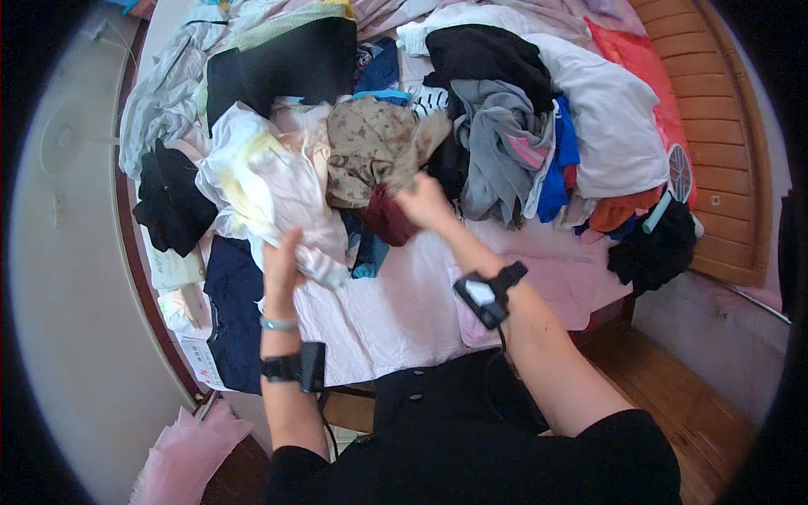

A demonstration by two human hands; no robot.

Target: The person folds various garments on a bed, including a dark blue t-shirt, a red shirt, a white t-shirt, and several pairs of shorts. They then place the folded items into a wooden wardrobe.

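My left hand is closed on a crumpled white garment with pale yellow patches, its lower end bunched by my fingers. My right hand pinches the edge of a khaki patterned garment, and the raised corner is slightly blurred. Right under that hand lies a dark red cloth. Blue fabric shows between the white garment and the red cloth. Partly beneath the white garment, a dark navy garment hangs over the near left part of the bed.
Clothes are heaped across a bed with a pink sheet. Grey garments and a white pillow-like bundle lie right, near a hand fan. Black cloths lie at the left and far side. A wooden headboard stands right.
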